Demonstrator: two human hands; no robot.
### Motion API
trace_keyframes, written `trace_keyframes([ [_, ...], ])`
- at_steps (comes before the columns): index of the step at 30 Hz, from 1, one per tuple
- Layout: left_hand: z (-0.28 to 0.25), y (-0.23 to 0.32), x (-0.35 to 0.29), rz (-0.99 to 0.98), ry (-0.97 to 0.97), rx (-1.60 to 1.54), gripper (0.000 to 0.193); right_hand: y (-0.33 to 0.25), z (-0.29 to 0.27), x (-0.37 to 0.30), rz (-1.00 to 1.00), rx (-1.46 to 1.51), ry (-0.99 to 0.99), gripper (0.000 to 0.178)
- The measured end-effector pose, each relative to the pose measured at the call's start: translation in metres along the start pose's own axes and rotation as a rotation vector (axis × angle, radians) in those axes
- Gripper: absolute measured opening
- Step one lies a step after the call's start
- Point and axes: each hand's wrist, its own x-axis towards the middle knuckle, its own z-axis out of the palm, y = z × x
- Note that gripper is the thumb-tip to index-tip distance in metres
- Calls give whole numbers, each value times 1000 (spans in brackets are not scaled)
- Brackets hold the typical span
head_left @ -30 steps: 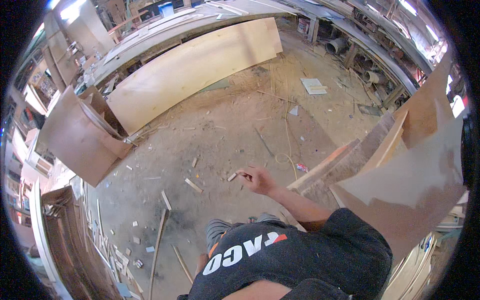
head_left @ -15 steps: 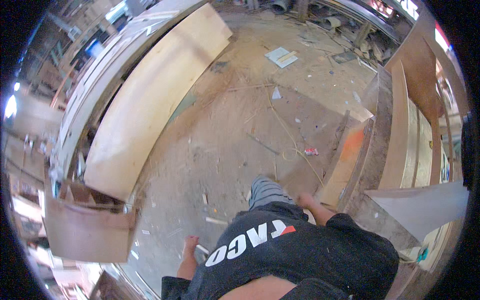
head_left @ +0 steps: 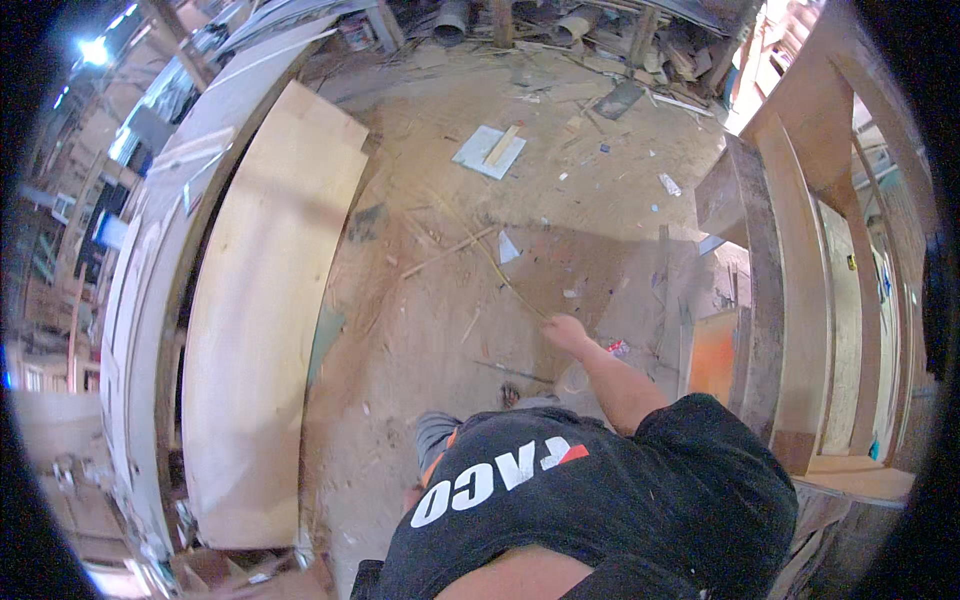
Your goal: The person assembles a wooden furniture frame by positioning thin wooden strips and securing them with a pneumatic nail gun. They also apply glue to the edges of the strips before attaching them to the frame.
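My right hand (head_left: pixel 566 331) is stretched out in front of me, and its grip looks curled around the near end of a thin stick (head_left: pixel 492 262); I cannot tell how tightly, since the fingers are too small to read. The stick runs away from my hand toward eleven o'clock, low over the sawdust floor (head_left: pixel 420 330). My left hand is out of sight below my dark shirt (head_left: pixel 560 500). Just beside my hand at four o'clock lies a small red scrap (head_left: pixel 617 348). At nine o'clock a long plywood sheet (head_left: pixel 265 310) lies flat. At three o'clock stands a wooden frame (head_left: pixel 770 300) with an orange panel (head_left: pixel 712 355) near it. Far off at twelve o'clock a pale square board (head_left: pixel 489 152) rests on the floor.
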Motion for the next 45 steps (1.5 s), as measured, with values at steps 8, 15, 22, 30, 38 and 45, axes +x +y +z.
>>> trace_keyframes([
  [8,-136,152,201,113,-188,345,21,-185,-130,189,-187,333,131,36],
  [15,-314,374,435,460,-373,972,22,-33,-72,129,565,92,-178,41],
  [22,-377,685,628,419,67,252,25,49,-20,32,1192,267,83,32],
  [30,-214,927,679,754,-14,620,25,104,-94,196,832,464,-418,38],
  [38,-71,1062,705,794,-628,1279,26,312,-402,410,884,427,688,40],
  [45,21,1272,800,690,-613,1205,26,399,-575,502,1054,550,679,35],
])
